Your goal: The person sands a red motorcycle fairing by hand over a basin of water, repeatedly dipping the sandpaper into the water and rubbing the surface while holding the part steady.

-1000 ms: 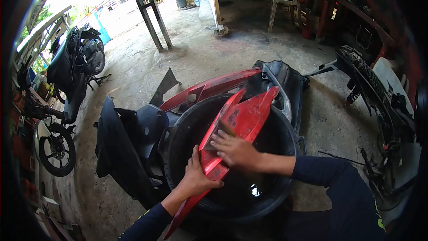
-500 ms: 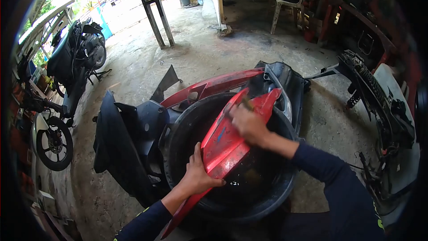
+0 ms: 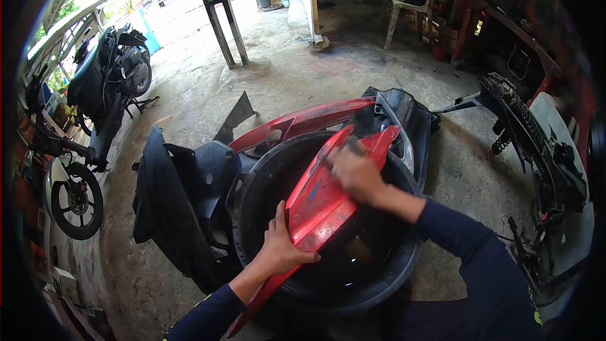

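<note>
A long red motorcycle body panel [image 3: 325, 211] lies slantwise across a round black tub [image 3: 404, 278] with dark liquid in it. My left hand [image 3: 279, 246] grips the panel's lower left edge, thumb on the near side. Near the panel's upper end, my right hand [image 3: 356, 173] is closed and pressed to the red surface, slightly blurred. A small dark, yellowish thing shows at its fingers, too hidden to name. A blue mark and dark smudges show on the panel between my hands.
Black plastic fairings [image 3: 167, 196] lean left of the tub. Behind it lie another red panel [image 3: 303, 117] and a dark part [image 3: 404, 110]. A stripped motorcycle frame [image 3: 517, 120] stands right, a motorcycle [image 3: 104, 88] left. Further back are a metal post [image 3: 221, 12] and a plastic chair [image 3: 410, 6].
My right hand has shifted slightly right and down along the panel, with its grip kept. My left hand and the panel stay nearly in place.
</note>
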A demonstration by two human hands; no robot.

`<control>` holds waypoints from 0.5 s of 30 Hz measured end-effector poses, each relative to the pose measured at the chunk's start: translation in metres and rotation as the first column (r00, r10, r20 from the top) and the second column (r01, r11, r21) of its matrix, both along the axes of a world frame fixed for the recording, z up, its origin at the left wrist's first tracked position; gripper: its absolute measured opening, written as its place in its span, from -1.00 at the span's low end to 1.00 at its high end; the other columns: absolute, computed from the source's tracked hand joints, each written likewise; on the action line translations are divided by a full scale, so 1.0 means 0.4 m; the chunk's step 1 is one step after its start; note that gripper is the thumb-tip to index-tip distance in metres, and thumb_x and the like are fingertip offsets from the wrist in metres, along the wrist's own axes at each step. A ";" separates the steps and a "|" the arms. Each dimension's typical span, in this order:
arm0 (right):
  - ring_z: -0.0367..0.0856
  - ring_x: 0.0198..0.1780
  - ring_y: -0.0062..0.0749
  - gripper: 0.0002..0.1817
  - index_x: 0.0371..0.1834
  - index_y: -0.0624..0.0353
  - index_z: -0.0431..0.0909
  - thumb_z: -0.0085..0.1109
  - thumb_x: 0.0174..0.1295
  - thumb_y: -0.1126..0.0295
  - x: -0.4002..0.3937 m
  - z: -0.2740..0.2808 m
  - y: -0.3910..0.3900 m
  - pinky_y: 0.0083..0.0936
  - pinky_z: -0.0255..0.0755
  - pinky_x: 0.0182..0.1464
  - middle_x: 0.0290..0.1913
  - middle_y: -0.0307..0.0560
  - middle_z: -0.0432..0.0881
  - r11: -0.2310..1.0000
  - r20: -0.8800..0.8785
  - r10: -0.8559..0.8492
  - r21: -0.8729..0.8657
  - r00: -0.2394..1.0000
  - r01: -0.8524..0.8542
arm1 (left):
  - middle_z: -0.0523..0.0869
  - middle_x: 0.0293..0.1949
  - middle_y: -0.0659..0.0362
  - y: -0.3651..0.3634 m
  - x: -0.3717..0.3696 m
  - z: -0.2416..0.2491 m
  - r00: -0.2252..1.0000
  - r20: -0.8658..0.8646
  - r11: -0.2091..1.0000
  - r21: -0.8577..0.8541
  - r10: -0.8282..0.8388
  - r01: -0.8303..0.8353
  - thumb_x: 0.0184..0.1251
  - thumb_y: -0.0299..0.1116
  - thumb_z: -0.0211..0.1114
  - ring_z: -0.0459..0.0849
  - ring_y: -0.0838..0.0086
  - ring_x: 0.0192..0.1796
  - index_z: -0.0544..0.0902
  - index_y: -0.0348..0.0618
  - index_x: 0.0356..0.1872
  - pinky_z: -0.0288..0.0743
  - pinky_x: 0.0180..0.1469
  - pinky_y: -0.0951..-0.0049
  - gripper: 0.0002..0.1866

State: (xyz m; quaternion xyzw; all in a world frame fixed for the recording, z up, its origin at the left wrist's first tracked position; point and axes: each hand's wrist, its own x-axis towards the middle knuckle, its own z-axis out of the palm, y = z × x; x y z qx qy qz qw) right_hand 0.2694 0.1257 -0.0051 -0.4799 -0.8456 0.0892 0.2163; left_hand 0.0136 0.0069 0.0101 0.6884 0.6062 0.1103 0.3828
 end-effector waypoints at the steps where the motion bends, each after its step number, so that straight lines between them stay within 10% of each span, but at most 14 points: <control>1: 0.66 0.23 0.18 -0.66 0.11 0.35 0.67 0.08 0.40 0.39 0.024 -0.104 0.088 -0.11 0.57 0.27 0.17 0.29 0.68 0.953 -0.164 -0.020 0.296 0.986 0.068 | 0.25 0.47 -0.43 -0.006 0.000 -0.002 1.000 0.000 1.000 -0.001 -0.001 0.001 -0.26 0.05 0.77 0.28 -0.29 0.53 -0.37 -0.32 0.66 0.15 0.57 -0.14 0.65; 3: 0.63 0.29 0.23 -0.65 0.13 0.35 0.67 0.12 0.38 0.38 -0.033 -0.003 -0.024 -0.06 0.47 0.42 0.20 0.24 0.68 0.984 0.132 0.122 0.110 0.984 -0.137 | 0.25 0.46 -0.44 0.003 0.001 -0.007 1.000 -0.017 1.000 0.000 -0.011 0.011 -0.25 0.05 0.77 0.29 -0.30 0.52 -0.38 -0.32 0.66 0.15 0.58 -0.12 0.66; 4: 0.61 0.32 0.23 -0.63 0.15 0.36 0.66 0.15 0.37 0.38 -0.074 -0.021 -0.092 0.00 0.37 0.50 0.21 0.21 0.69 0.896 0.085 0.223 0.374 0.971 -0.239 | 0.25 0.46 -0.44 -0.001 -0.001 -0.014 1.000 -0.017 1.000 -0.003 -0.012 0.012 -0.25 0.05 0.77 0.29 -0.30 0.52 -0.38 -0.32 0.66 0.15 0.58 -0.12 0.66; 7: 0.61 0.34 0.19 -0.61 0.19 0.35 0.64 0.16 0.37 0.39 -0.062 -0.032 -0.116 0.00 0.45 0.43 0.21 0.27 0.69 0.887 -0.065 0.347 0.346 0.936 -0.305 | 0.24 0.46 -0.46 -0.001 -0.009 -0.017 1.000 0.024 1.000 0.023 -0.015 0.015 -0.24 0.05 0.76 0.29 -0.32 0.51 -0.39 -0.32 0.66 0.16 0.57 -0.12 0.65; 9: 0.67 0.20 0.19 -0.70 0.03 0.37 0.66 0.12 0.38 0.40 0.002 0.005 -0.005 -0.01 0.60 0.24 0.14 0.25 0.70 0.993 0.020 0.060 0.104 0.998 -0.062 | 0.23 0.46 -0.48 0.002 -0.005 0.000 1.000 0.024 1.000 -0.026 0.003 -0.003 -0.24 0.06 0.76 0.28 -0.34 0.51 -0.39 -0.32 0.65 0.15 0.58 -0.13 0.65; 11: 0.68 0.14 0.19 -0.72 -0.05 0.39 0.66 0.12 0.38 0.38 0.032 -0.089 0.080 0.03 0.58 0.23 0.10 0.27 0.69 0.921 0.123 0.039 0.381 0.992 -0.083 | 0.23 0.46 -0.48 -0.001 -0.001 -0.006 1.000 0.009 1.000 -0.013 -0.005 0.005 -0.24 0.06 0.76 0.28 -0.34 0.51 -0.39 -0.32 0.66 0.15 0.58 -0.13 0.65; 15: 0.69 0.20 0.20 -0.67 0.03 0.40 0.68 0.21 0.32 0.38 -0.117 -0.020 -0.184 0.00 0.42 0.47 0.17 0.24 0.70 0.909 -0.100 0.297 0.334 0.950 -0.249 | 0.24 0.45 -0.48 0.000 -0.012 -0.027 1.000 0.018 0.999 0.038 -0.010 0.009 -0.24 0.05 0.76 0.29 -0.34 0.51 -0.37 -0.33 0.66 0.14 0.58 -0.15 0.64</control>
